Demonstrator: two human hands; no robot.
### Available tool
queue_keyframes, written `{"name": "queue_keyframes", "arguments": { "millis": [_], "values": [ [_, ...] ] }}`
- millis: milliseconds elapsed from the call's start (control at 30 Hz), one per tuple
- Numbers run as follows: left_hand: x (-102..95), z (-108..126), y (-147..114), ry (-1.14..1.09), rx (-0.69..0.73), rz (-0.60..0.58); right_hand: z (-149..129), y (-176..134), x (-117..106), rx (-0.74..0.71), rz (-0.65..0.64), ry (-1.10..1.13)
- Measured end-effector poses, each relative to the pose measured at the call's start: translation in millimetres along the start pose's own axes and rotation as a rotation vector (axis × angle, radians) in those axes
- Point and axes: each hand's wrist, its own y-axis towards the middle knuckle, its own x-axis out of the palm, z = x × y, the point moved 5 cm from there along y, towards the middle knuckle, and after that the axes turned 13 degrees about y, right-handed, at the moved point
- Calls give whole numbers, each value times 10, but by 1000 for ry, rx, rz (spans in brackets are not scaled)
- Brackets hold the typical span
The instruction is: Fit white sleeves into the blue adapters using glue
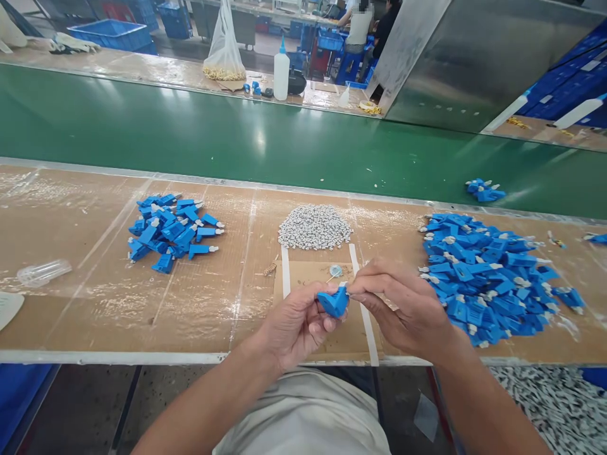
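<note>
A blue plastic part [334, 303] with a pale tip is held in my left hand [298, 325], between thumb and curled fingers. My right hand [408, 309] is closed in a pinch right at the pale tip; whatever sits between its fingertips is too small to make out. Just beyond the hands lies a small round light-blue dish [336, 270] with a thin stick against it, on a cardboard sheet [306, 272]. Behind that is a heap of small grey-white pieces [315, 226].
Similar blue parts form a pile [171, 230] on the left and a larger pile [488, 278] on the right. A green conveyor belt [237, 139] runs behind the table, carrying a few blue parts [484, 189]. A clear plastic cup [44, 273] lies far left.
</note>
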Motion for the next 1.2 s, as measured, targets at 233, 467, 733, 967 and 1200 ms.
{"name": "queue_keyframes", "arguments": {
  "millis": [233,467,733,967,1200],
  "values": [
    [-7,-30,1,-61,-141,-60,-159,3,12,-234,-110,-233],
    [-48,2,-2,39,-78,36,-121,-57,19,-246,-143,-235],
    [34,156,-93,284,275,-49,255,-377,195,640,391,848],
    [31,76,-103,375,319,-4,258,-300,631,687,372,1451],
    [12,43,-128,418,381,23,295,-324,730,756,440,1547]
  ]
}}
